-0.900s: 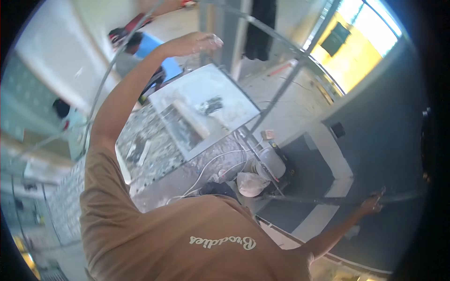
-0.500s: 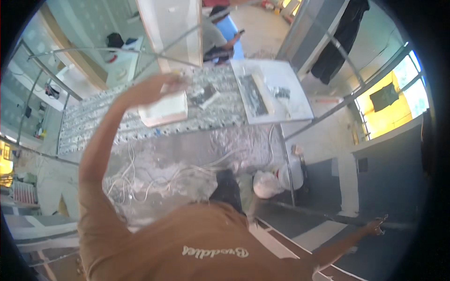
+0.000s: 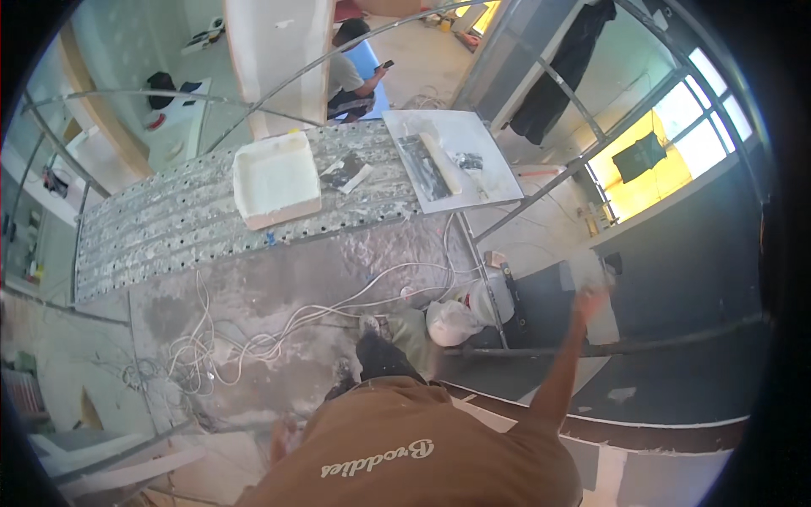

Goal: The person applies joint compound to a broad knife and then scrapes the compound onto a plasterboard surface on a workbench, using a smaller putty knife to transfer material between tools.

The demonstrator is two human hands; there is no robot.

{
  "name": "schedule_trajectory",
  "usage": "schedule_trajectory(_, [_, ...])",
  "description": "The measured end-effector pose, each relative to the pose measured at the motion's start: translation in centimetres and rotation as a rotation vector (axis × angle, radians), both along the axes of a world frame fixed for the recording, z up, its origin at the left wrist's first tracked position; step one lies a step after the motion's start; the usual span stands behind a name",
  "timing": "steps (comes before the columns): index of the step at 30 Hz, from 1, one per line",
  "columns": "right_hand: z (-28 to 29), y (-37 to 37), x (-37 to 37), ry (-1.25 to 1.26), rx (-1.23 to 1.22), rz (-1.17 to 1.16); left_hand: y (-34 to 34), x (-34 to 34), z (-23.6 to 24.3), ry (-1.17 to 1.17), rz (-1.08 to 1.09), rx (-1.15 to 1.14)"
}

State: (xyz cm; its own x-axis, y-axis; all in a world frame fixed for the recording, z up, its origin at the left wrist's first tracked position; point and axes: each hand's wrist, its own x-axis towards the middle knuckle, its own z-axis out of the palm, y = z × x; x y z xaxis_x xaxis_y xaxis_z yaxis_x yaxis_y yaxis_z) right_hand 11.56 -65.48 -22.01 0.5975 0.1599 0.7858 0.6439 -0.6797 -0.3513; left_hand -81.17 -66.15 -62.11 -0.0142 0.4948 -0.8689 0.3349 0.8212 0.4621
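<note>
In the head view, a pale band already marks the dark wall panel, much of which looks uncoated, the right hand before it, the left hand beside the brown shirt, both too blurred to tell spread or pinching.

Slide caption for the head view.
Blurred right hand near a dark grey wall; white rectangular tray on spattered metal platform.
</note>
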Motion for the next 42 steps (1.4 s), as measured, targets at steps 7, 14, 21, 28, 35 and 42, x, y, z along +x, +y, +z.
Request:
schedule_trajectory(7, [-8.6,26.5,-6.4,0.378,-0.186,0.615,2.7,2.6,0.6,-0.328,0.185,0.066])
schedule_trajectory(14, [-8.9,39.1,-8.6,0.184,-0.457,0.535,27.0,24.9,25.7,-0.397,-0.212,0.515])
schedule_trajectory(21, [-9.3,40.2,-3.6,0.814,-0.432,0.670,42.7,47.0,33.1,-0.638,-0.283,0.555])
schedule_trajectory(28, [-10.5,30.9,-2.5,1.165,0.172,0.889,52.4,57.9,28.0,-0.501,-0.226,0.328])
schedule_trajectory(35, [-14.8,28.5,-2.5,1.485,0.729,0.825,51.5,64.3,35.9,-0.529,0.100,0.238])
schedule_trajectory(42, [-14.6,32.1,-3.6,1.375,0.603,0.980,56.2,64.0,30.5,-0.561,0.030,0.295])
